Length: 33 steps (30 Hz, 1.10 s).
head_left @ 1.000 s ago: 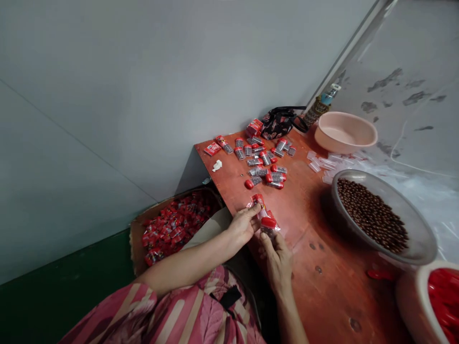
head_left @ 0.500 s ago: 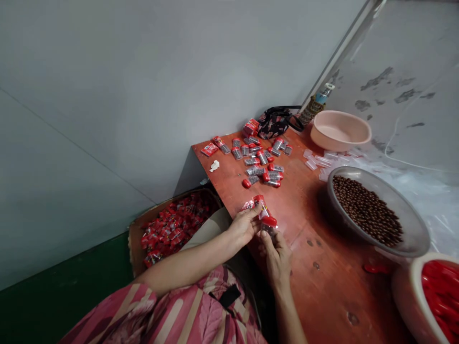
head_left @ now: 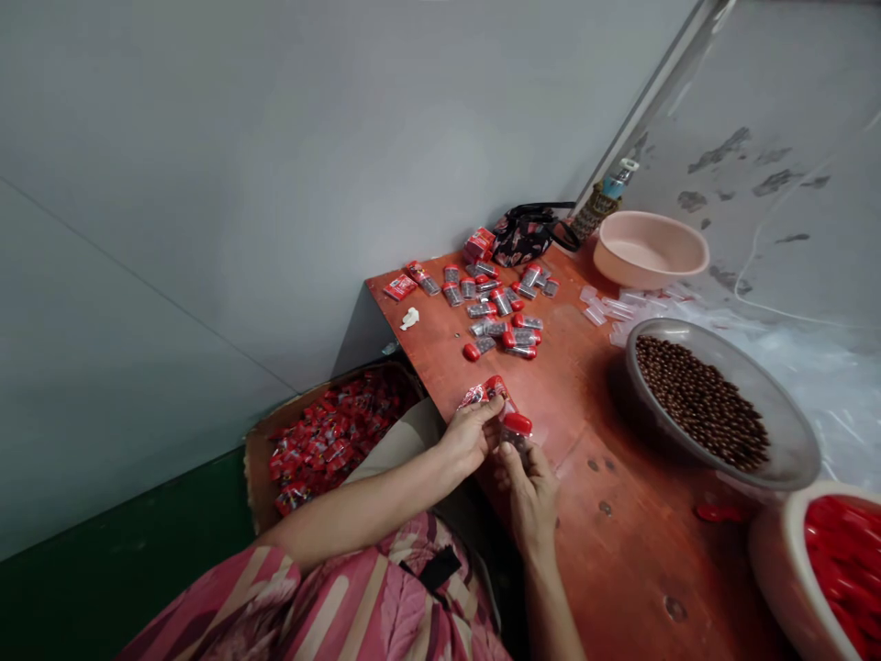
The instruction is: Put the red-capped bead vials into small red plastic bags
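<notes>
Two hands meet at the near edge of the counter [head_left: 619, 551], just below the middle of the frame. Your left hand [head_left: 470, 434] pinches a red printed wrapper [head_left: 485, 392] between thumb and fingertips; your right hand [head_left: 529, 491] grips a small clear vial with a red cap [head_left: 516, 428] — the two items touch each other. Above them, toward the wall, lies a scatter of filled red-capped vials [head_left: 499, 312]. At right sits a metal bowl of brown beads [head_left: 702, 404], with a pink basin [head_left: 651, 248] behind it and a tub of red caps [head_left: 840, 569] in the lower right corner. Left of the counter, lower down — a cardboard box of wrapped packs [head_left: 330, 436].
</notes>
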{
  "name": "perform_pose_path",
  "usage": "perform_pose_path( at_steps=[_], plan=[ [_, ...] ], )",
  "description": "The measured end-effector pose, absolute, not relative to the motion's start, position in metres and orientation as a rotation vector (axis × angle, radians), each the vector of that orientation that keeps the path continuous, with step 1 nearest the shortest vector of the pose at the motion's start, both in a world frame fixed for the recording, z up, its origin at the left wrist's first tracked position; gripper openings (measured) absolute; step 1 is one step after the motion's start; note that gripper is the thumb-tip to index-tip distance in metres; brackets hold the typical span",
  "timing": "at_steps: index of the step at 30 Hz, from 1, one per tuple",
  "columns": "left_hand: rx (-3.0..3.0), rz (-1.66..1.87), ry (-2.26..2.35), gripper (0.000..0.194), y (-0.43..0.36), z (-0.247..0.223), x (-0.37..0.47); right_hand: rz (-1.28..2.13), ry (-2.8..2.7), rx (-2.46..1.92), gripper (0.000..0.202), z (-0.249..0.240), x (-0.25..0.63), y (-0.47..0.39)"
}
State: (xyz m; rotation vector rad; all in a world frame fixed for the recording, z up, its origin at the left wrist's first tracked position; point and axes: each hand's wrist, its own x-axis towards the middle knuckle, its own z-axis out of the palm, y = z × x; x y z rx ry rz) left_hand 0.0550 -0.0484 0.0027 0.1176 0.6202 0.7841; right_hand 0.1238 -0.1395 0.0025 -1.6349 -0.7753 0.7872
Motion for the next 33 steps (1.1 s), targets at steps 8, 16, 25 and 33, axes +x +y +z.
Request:
perform_pose_path(
  at_steps=[8, 16, 25, 33],
  plan=[
    [0.106, 0.791, 0.696, 0.008, -0.046, 0.01, 0.048, 0.813, -0.721, -1.625, 0.029, 0.002, 0.131, -0.147],
    [0.12, 0.747, 0.712, 0.01, -0.048, 0.004, 0.051, 0.791, -0.791, -1.641, 0.024, 0.003, 0.126, -0.152],
    [0.224, 0.703, 0.648, 0.015, -0.05, 0.009, 0.051, 0.764, -0.817, -1.713, 0.028, 0.003, 0.13, -0.146],
    [0.458, 0.726, 0.616, 0.025, -0.045, 0.015, 0.05, 0.749, -0.845, -1.719, 0.03, 0.003, 0.134, -0.144]
  ],
)
